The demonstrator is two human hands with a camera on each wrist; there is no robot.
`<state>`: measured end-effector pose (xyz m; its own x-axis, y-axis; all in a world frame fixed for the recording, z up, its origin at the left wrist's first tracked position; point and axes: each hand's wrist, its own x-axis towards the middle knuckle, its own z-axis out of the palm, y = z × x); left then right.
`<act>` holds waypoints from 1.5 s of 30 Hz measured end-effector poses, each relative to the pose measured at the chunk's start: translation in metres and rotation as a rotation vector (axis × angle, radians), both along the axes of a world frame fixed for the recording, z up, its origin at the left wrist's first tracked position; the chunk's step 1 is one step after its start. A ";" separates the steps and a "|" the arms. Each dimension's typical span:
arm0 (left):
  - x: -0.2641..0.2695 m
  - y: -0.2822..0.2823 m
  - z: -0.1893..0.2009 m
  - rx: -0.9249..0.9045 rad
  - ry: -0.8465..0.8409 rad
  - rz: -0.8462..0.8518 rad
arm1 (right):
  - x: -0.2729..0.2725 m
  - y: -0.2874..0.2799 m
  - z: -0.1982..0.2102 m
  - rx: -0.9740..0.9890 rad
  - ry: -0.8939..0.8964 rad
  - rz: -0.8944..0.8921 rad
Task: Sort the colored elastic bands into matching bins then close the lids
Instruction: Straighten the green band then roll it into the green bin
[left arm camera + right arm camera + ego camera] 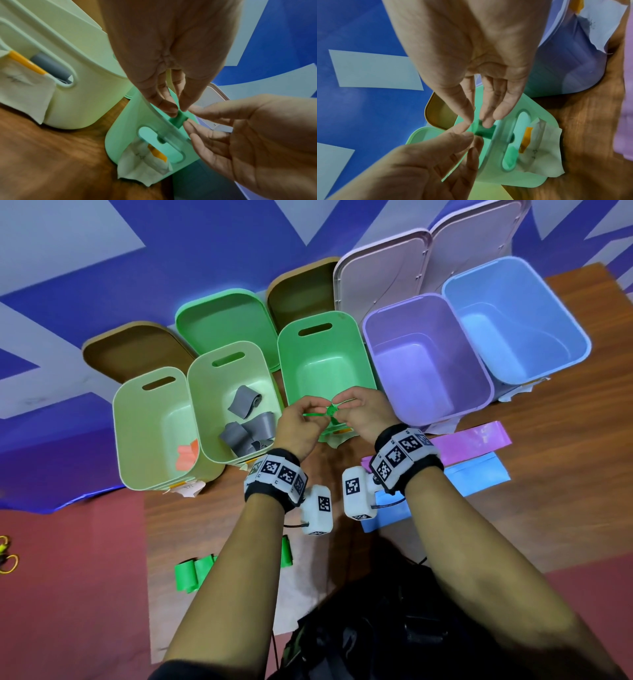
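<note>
The forearms hide part of the green bands [187, 574] and the blue band [479, 474].

Staged recording set-up, room type unclear: wooden bench [565, 440], blue-and-white patterned wall [102, 285], red floor [68, 594], labelled plastic bins [424, 364].

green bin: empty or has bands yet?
Empty: the green bin floor shows bare; both hands pinch a green band above its rim.

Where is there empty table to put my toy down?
Bare wood shows on the table right of the pink band and blue band, and between the pale bins and green bands. The middle, around both hands, is crowded.
</note>
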<state>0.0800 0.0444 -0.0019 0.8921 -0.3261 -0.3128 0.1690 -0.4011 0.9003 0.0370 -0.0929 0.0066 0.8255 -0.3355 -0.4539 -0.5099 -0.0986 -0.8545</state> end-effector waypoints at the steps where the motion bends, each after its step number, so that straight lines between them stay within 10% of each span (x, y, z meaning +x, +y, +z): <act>1: 0.000 0.000 -0.001 0.000 0.005 0.003 | 0.000 0.000 -0.001 -0.004 0.000 0.004; 17: -0.009 0.040 -0.006 -0.031 0.013 0.128 | 0.001 0.035 0.008 -0.109 -0.038 0.077; 45: -0.107 0.374 -0.087 0.267 0.231 0.239 | -0.042 0.352 -0.080 -0.087 0.178 0.522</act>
<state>-0.0266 0.4183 -0.0890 0.8294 0.0009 -0.5586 0.4706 -0.5399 0.6979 -0.0053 0.2596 -0.0736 0.8054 0.0549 -0.5902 -0.5101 -0.4428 -0.7374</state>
